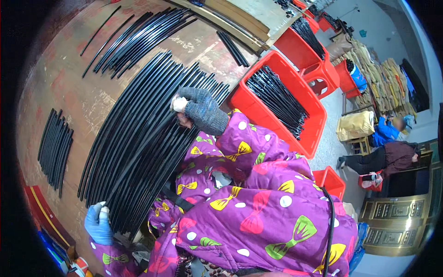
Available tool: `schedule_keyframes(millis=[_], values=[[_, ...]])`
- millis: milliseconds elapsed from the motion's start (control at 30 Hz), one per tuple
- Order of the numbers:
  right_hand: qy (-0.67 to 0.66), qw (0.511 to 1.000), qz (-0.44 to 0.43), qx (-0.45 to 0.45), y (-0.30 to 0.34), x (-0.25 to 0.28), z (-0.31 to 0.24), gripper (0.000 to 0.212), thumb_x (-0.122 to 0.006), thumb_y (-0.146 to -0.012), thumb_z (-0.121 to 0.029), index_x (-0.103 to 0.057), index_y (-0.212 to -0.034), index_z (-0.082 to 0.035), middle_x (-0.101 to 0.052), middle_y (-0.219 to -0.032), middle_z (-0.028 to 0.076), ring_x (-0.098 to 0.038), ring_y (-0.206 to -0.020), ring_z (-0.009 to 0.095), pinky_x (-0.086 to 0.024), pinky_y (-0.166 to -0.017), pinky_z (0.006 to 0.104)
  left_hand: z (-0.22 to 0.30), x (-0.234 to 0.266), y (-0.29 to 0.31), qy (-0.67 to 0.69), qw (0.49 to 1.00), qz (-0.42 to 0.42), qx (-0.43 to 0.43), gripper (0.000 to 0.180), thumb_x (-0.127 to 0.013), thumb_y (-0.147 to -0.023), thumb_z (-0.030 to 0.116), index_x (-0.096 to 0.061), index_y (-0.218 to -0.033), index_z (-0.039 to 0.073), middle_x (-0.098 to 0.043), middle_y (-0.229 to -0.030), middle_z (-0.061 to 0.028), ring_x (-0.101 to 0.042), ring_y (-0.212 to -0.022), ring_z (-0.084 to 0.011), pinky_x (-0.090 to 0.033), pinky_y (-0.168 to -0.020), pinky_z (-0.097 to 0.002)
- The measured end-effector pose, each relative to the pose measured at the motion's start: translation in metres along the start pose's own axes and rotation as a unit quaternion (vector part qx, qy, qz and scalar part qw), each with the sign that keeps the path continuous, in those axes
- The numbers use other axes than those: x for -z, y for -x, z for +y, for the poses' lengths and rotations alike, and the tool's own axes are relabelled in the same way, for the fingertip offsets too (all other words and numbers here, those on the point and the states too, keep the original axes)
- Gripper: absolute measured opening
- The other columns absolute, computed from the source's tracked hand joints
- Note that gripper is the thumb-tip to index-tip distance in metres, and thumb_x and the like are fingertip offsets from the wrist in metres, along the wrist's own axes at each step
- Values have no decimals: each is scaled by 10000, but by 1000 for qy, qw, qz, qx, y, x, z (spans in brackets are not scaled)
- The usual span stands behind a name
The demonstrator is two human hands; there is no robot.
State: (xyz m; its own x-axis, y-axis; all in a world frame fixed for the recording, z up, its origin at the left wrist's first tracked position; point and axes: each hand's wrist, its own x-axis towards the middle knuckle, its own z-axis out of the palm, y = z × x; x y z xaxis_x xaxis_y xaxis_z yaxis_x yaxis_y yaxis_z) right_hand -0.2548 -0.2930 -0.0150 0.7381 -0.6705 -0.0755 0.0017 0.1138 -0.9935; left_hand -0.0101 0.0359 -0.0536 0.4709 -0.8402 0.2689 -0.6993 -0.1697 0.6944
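A wide row of thin black rods lies side by side on the worn brown table in front of me. My left hand, in a light blue glove with white-wrapped fingertips, is pinched at the near left end of the row. At the row's right end my right hand is curled closed; it wears a dark grey knitted glove, with white wrapping on thumb and finger. One greyish-black rod stretches between both hands, lying across the others. Its ends are partly hidden by my fingers.
Smaller groups of black rods lie at the table's far side and left. To my right, a red crate holds many black rods, beside a red plastic stool. Two people are farther right, near stacked sacks.
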Motion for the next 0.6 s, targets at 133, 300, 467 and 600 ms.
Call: schedule_keyframes(millis=[133, 300, 467, 600], values=[[35, 999, -15, 9, 0, -4, -7, 140, -514, -791, -134, -538, -760, 1, -506, -535, 31, -501, -434, 85, -392, -383, 211, -10, 5, 7, 263, 906, -100, 316, 157, -587, -788, 148, -585, -875, 18, -498, -555, -20, -406, -372, -58, -312, -338, -198], [55, 998, -7, 0, -1, -4, -2, 111, -513, -782, -124, -542, -767, -18, -503, -517, 17, -486, -413, 71, -392, -378, 204, 12, 10, 0, 190, 929, -105, 300, 68, -576, -751, 65, -594, -803, 26, -491, -587, 1, -423, -432, -55, -320, -387, -194], [21, 1000, -7, 13, -1, -4, 6, 139, -521, -792, -153, -539, -780, -16, -501, -540, 26, -500, -439, 76, -412, -393, 203, -1, 1, 8, 75, 985, -9, 155, 93, -554, -722, -10, -597, -798, 26, -501, -694, 16, -409, -569, -40, -318, -488, -186], [10, 999, -12, 32, -3, -9, 6, 138, -527, -787, -146, -523, -734, -19, -503, -505, 29, -489, -399, 84, -398, -371, 225, -8, 3, 12, 184, 943, -52, 273, 109, -519, -759, 8, -596, -836, 16, -509, -686, -9, -415, -461, -54, -326, -402, -189]])
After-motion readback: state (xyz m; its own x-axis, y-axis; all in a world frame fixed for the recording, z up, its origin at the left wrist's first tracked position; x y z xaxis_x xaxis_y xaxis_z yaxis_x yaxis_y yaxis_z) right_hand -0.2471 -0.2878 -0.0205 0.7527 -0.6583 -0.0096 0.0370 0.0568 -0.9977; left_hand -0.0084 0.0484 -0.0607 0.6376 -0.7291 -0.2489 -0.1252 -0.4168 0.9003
